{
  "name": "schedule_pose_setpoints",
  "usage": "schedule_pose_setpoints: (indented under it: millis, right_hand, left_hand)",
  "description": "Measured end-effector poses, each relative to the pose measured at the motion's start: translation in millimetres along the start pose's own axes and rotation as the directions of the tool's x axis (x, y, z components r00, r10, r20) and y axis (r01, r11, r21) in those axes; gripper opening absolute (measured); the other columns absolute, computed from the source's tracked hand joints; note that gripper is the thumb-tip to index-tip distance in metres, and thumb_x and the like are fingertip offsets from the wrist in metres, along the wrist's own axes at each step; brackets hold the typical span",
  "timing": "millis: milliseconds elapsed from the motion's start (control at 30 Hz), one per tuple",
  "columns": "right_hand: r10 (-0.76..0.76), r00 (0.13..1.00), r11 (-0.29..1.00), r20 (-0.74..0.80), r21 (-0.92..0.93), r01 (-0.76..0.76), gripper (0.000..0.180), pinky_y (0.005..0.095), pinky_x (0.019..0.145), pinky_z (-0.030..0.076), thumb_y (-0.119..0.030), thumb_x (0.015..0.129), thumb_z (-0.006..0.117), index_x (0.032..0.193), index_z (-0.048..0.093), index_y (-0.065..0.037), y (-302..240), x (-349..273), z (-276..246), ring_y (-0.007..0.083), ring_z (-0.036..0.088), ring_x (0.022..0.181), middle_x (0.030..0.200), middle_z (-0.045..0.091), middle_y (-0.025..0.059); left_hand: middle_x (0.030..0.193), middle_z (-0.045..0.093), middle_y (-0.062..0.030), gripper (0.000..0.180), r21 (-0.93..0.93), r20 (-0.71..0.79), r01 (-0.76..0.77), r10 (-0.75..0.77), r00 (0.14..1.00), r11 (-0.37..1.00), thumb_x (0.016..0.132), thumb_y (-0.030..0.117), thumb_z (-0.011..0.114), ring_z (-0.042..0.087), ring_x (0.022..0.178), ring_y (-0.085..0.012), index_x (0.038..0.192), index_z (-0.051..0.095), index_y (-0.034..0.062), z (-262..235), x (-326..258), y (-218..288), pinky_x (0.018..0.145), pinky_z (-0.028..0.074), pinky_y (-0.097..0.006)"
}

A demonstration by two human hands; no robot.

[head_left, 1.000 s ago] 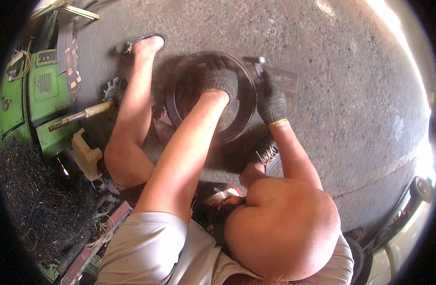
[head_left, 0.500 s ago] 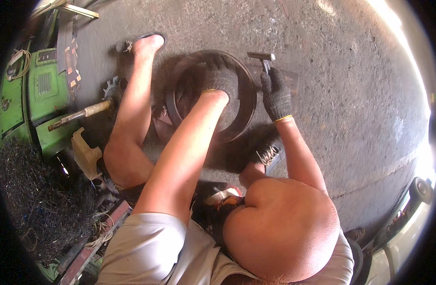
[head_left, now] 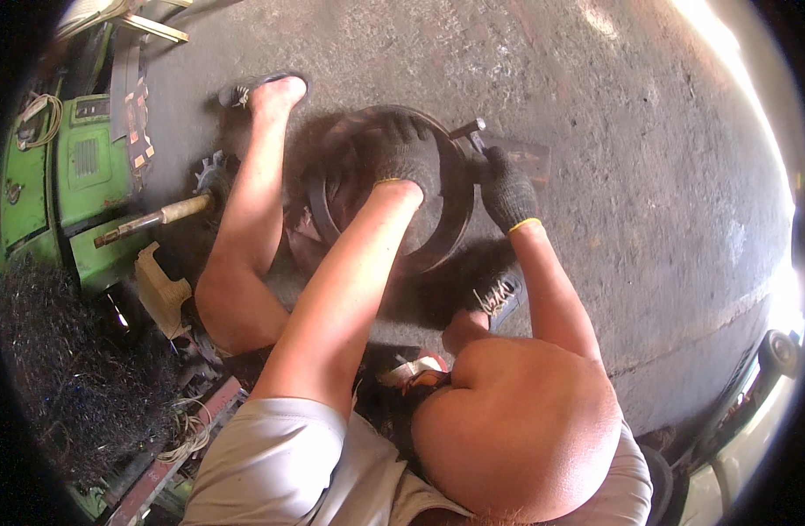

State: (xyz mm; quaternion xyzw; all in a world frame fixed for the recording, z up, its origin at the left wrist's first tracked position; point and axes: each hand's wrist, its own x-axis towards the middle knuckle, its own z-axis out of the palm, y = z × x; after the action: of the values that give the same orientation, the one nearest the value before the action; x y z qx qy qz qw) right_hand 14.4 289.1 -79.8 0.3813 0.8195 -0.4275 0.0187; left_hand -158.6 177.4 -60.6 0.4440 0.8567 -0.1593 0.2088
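Note:
A heavy dark metal ring [head_left: 460, 210] lies on the floor between my feet, with other dark metal pieces partly showing inside it. My left hand [head_left: 408, 159], in a dark knitted glove, reaches over the ring's far part. Its fingers look stretched out and apart, resting on dark metal; what lies under the palm is hidden. At the ring's right edge, my gloved right hand [head_left: 507, 188] is closed around the handle of a hammer [head_left: 468, 129]. The hammer's head is tilted over the ring's upper right rim.
A flat dark plate [head_left: 529, 162] lies by the ring's right side. To the left are a shaft with a toothed wheel [head_left: 161, 216], green machine panels [head_left: 87, 162] and a heap of metal shavings [head_left: 87, 377]. My shoes [head_left: 499, 296] flank the ring. A pale vehicle [head_left: 753, 447] stands lower right.
The hammer has come down and left, its head now tilted at the ring's rim. My right hand has lowered slightly with it. The whole view has shifted a little; my left hand stays on the ring.

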Motion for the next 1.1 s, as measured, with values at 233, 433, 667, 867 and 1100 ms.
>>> schedule_pose_setpoints:
  millis: [233, 433, 667, 867, 1100]
  right_hand:
    - [-0.216, 0.962, 0.951, 0.168, -0.186, 0.246, 0.041, 0.0557, 0.100, 0.055, -0.037, 0.107, 0.054, 0.135, 0.068, -0.010, -40.1, 43.9, -26.8, 0.0482, 0.068, 0.119, 0.130, 0.070, 0.0285]
    - [-0.122, 0.956, 0.959, 0.265, -0.217, 0.182, 0.042, 0.0558, 0.098, 0.055, -0.037, 0.105, 0.059, 0.138, 0.068, -0.013, -96.9, 79.9, -39.3, 0.0470, 0.071, 0.114, 0.116, 0.074, 0.0293]
    - [-0.167, 0.976, 0.980, -0.140, 0.086, 0.180, 0.038, 0.0568, 0.089, 0.055, -0.041, 0.108, 0.057, 0.123, 0.067, -0.008, -55.1, 57.8, -16.3, 0.0513, 0.067, 0.112, 0.114, 0.072, 0.0294]
    - [-0.096, 0.995, 0.994, 0.024, -0.059, 0.097, 0.037, 0.0564, 0.095, 0.053, -0.037, 0.107, 0.059, 0.127, 0.066, -0.006, -30.6, 41.4, -10.4, 0.0518, 0.066, 0.117, 0.121, 0.072, 0.0292]
    - [-0.201, 0.973, 0.978, -0.114, 0.040, 0.207, 0.044, 0.0524, 0.100, 0.054, -0.027, 0.103, 0.064, 0.142, 0.061, -0.009, -40.1, 35.0, -2.9, 0.0477, 0.064, 0.124, 0.139, 0.064, 0.0275]
  left_hand:
    - [0.168, 0.029, -0.0385, 0.096, 0.104, -0.054, -0.028, 0.034, 0.998, 0.994, 0.086, 0.037, 0.077, 0.033, 0.156, -0.0512, 0.162, 0.035, -0.0065, -22.6, -4.9, 5.2, 0.127, 0.032, -0.058]
    - [0.171, 0.041, -0.0161, 0.075, 0.075, 0.076, -0.018, 0.013, 0.997, 0.997, 0.097, 0.048, 0.068, 0.040, 0.156, -0.0350, 0.163, 0.047, 0.0169, -60.5, -10.2, 10.3, 0.129, 0.032, -0.048]
    - [0.176, 0.030, -0.0169, 0.075, 0.023, 0.175, -0.028, 0.024, 0.984, 0.999, 0.106, 0.047, 0.054, 0.034, 0.160, -0.0343, 0.168, 0.035, 0.0080, -9.7, 3.6, 1.3, 0.132, 0.028, -0.045]
    - [0.177, 0.026, -0.0175, 0.081, 0.221, -0.070, 0.104, -0.091, 0.993, 0.970, 0.102, 0.046, 0.060, 0.029, 0.162, -0.0363, 0.168, 0.034, 0.0066, 9.9, -0.3, 8.2, 0.132, 0.024, -0.052]
    - [0.176, 0.030, -0.0169, 0.078, -0.092, 0.183, -0.126, 0.141, 0.973, 0.988, 0.098, 0.038, 0.065, 0.032, 0.160, -0.0376, 0.165, 0.038, 0.0077, -16.3, 0.2, -1.7, 0.131, 0.025, -0.055]
